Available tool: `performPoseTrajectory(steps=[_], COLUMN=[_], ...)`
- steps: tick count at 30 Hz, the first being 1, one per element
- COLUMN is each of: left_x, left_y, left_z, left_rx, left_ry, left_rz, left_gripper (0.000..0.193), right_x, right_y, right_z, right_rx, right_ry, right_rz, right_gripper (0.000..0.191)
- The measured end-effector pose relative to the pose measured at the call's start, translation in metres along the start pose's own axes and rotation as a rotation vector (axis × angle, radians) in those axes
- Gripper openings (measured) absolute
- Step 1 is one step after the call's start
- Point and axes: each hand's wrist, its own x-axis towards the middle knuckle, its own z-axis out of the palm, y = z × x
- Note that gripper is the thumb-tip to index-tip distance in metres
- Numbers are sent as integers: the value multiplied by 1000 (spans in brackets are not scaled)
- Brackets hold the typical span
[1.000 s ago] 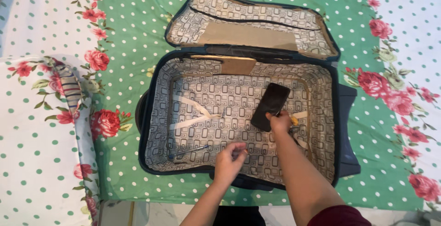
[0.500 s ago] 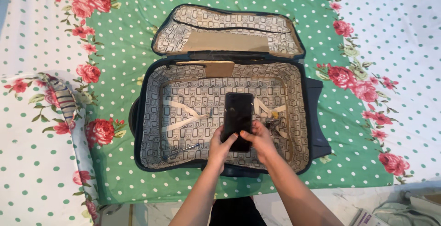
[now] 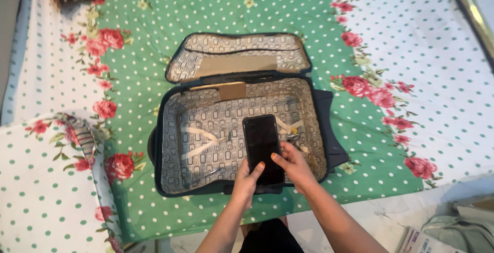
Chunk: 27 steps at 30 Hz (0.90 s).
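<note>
- A green bedsheet (image 3: 391,21) with white dots and red roses is spreading out on every side of the hands, covering the bed and carrying everything else.
- An open suitcase (image 3: 170,129) with dark blue walls is lying flat on the sheet, directly under and ahead of both hands; its patterned lining is facing up, so the inside is within easy reach.
- The suitcase lid (image 3: 236,57) is lying folded back beyond the hands, on the far side, keeping the opening clear.
- Pale straps (image 3: 203,140) are crossing the suitcase floor, loose, just left of the hands.
- A black smartphone (image 3: 262,140) is hovering over the suitcase floor with its dark screen up, seemingly raised so the person can look at it.
- The left hand (image 3: 247,178) is curling around the phone's lower left edge, thumb lying on the glass.
- The right hand (image 3: 293,163) is closing on the lower right edge, steadying it from the other side.
</note>
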Motion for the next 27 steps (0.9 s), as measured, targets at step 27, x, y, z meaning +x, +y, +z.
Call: performPoseTrajectory(steps=[27], left_x=[-90], left_y=[75], left_z=[64], left_rx=[-147], left_ry=[-151], left_rz=[35], left_gripper=[38], right_x=[-86], right_y=[-82], right_z=[-12], right_rx=[34], right_ry=[74], right_rz=[-241], right_gripper=[31])
